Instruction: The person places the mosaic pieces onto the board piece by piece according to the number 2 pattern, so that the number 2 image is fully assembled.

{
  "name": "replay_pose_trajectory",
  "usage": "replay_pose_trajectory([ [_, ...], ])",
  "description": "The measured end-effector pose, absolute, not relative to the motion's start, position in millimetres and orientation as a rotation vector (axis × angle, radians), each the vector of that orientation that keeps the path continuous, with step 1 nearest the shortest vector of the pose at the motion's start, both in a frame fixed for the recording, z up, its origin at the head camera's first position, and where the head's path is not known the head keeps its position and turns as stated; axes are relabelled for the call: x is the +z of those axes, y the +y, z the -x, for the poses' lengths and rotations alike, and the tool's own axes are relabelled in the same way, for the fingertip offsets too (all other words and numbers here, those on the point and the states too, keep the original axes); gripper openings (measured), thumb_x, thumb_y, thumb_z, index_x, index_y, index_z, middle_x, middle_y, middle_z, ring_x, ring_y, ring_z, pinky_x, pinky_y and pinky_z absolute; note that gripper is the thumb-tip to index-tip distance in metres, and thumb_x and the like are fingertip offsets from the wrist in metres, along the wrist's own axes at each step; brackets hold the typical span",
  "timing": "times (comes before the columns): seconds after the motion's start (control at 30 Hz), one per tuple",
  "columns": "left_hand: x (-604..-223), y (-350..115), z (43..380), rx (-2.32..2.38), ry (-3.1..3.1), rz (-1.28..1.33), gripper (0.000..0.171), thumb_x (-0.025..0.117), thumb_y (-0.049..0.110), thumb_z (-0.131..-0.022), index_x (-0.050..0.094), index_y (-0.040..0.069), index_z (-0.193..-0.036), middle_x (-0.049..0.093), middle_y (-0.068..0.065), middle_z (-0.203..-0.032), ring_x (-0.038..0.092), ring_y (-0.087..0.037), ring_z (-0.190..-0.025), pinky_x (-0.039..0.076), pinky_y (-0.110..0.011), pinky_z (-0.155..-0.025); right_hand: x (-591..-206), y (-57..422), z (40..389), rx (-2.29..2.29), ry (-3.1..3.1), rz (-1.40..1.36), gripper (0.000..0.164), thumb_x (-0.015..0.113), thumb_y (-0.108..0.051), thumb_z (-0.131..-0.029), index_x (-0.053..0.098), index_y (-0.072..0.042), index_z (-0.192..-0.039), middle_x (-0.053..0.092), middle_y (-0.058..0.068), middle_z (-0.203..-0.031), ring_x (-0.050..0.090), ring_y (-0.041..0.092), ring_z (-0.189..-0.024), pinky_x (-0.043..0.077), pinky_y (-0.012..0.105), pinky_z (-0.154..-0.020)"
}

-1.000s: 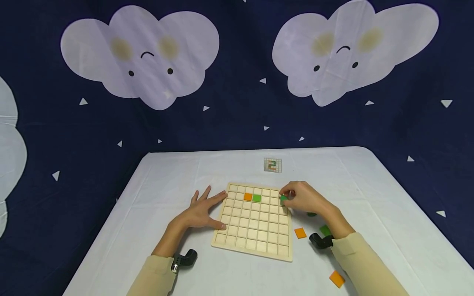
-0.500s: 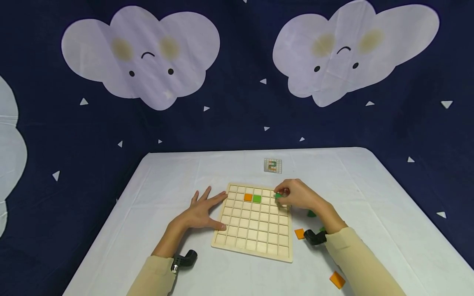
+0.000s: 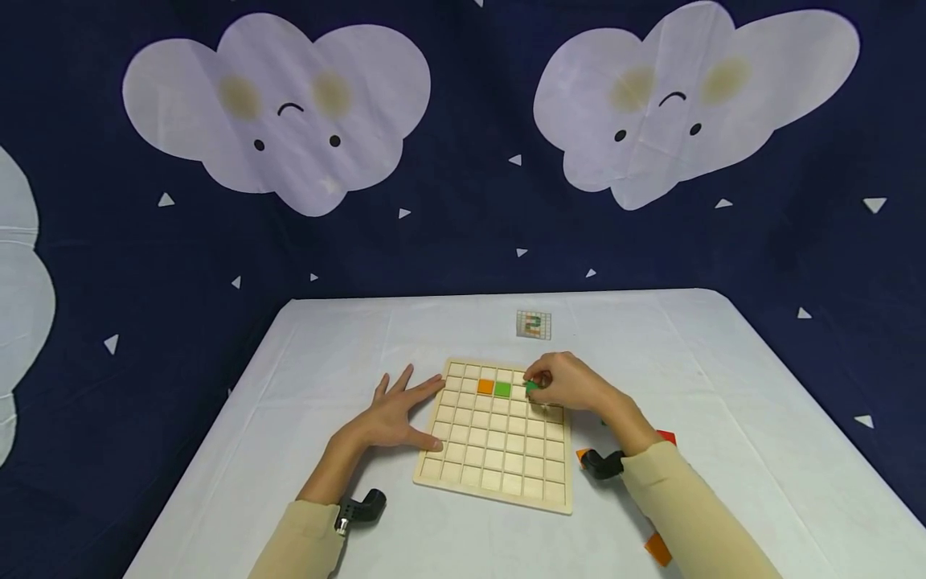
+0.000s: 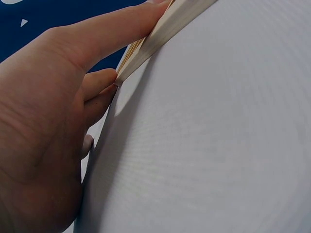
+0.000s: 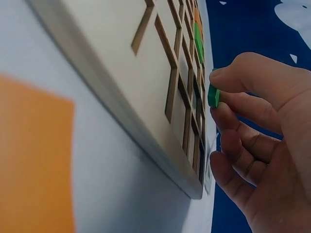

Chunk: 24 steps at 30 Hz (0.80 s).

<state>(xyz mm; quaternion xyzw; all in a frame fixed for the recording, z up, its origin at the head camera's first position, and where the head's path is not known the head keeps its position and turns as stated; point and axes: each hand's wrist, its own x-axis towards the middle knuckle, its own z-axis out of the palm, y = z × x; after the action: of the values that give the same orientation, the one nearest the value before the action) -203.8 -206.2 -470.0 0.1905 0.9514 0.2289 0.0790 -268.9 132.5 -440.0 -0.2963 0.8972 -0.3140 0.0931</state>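
A pale wooden grid board lies on the white table. Side by side in its second row from the back sit an orange tile and a light green tile. My right hand pinches a green tile between thumb and index finger, just above the board and right of the light green tile. My left hand has its fingers spread, with thumb and fingertips touching the board's left edge. In the left wrist view, the thumb rests on the board's edge.
A small printed card showing a coloured figure 2 on a grid lies behind the board. Right of the board, partly covered by the right arm, are an orange tile, a red piece and another orange tile.
My right hand has moved left across the board with the green tile, from its right edge toward the light green tile. The forearm now uncovers a red piece. My left hand stays put.
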Motion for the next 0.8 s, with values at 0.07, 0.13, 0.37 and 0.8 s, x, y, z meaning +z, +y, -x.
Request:
replay_pose_trajectory([
  [0.07, -470.4, -206.0, 203.8, 0.691, 2.846, -0.571, 0.112, 0.074, 0.075, -0.057, 0.034, 0.029, -0.151, 0.027, 0.014, -0.153, -0.002, -0.027, -0.145, -0.012, -0.054, -0.11, -440.7, 129.8, 269.4, -0.925, 2.665, 0.895, 0.024, 0.074, -0.016, -0.08, 0.074, -0.009, -0.103, 0.064, -0.002, -0.089, 0.057, 0.012, -0.078, 0.051, 0.03, -0.069],
  [0.13, -470.7, -205.9, 204.0, 0.692, 2.846, -0.569, 0.112, 0.074, 0.075, -0.056, 0.034, 0.03, -0.15, 0.026, 0.014, -0.153, -0.002, -0.027, -0.145, -0.012, -0.054, -0.11, -441.4, 127.6, 269.8, -0.916, 2.666, 0.906, 0.024, 0.074, -0.015, -0.08, 0.074, -0.008, -0.103, 0.064, -0.002, -0.089, 0.058, 0.012, -0.078, 0.051, 0.03, -0.069],
  [0.37, -470.3, -205.5, 204.2, 0.692, 2.846, -0.58, 0.111, 0.074, 0.075, -0.056, 0.035, 0.031, -0.15, 0.027, 0.015, -0.153, -0.002, -0.028, -0.145, -0.012, -0.054, -0.11, -443.1, 121.8, 269.0, -0.891, 2.659, 0.916, 0.023, 0.072, -0.013, -0.08, 0.074, -0.01, -0.103, 0.064, -0.005, -0.09, 0.057, 0.011, -0.079, 0.051, 0.029, -0.07],
  [0.8, -473.1, -207.1, 205.2, 0.7, 2.85, -0.584, 0.112, 0.073, 0.076, -0.055, 0.034, 0.032, -0.15, 0.027, 0.016, -0.153, -0.003, -0.027, -0.145, -0.013, -0.053, -0.11, -443.0, 113.8, 268.7, -0.776, 2.71, 1.018, 0.023, 0.073, -0.016, -0.082, 0.075, -0.012, -0.104, 0.062, -0.006, -0.087, 0.056, 0.008, -0.077, 0.05, 0.028, -0.069],
])
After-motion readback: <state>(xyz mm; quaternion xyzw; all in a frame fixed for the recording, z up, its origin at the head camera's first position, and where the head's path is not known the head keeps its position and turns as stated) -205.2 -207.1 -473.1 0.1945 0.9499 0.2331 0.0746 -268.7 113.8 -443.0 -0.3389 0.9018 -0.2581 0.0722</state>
